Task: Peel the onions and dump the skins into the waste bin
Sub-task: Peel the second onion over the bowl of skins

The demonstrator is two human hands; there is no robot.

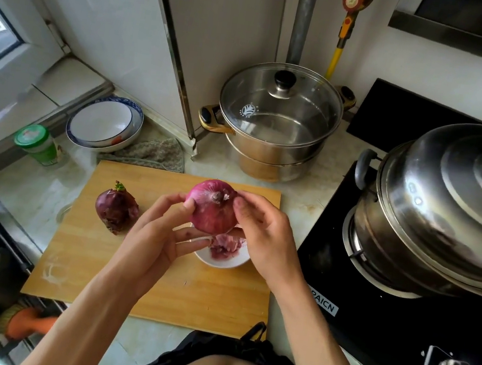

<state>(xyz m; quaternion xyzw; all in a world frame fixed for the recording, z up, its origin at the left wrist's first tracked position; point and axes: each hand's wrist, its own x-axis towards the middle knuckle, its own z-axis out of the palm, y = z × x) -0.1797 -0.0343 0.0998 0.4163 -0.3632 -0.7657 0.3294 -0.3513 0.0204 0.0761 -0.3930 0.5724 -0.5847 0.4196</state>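
Peeling: red onion (213,206) held up over the board (153,266), root end toward the camera, above a small white dish (221,259) of pinkish scraps.
Left hand (156,232): grip curled round the onion's left side, thumb on top, fingers under it.
Right hand (259,235): grip curled on the right side, thumb tip pressed near the root.
Second onion (116,208): standing on the board to the left, well apart, dark dry skin on, green sprout up.
Waste bin: not in view.
Step in hand: probably lifting the last papery skin at the root.
Doing it well: catch the skin edge with the thumbnail by the root, pull down toward the stem in strips, turn the onion with the left hand between pulls, drop scraps in the dish.
Risk: tearing into the flesh, scraps falling off the surface.
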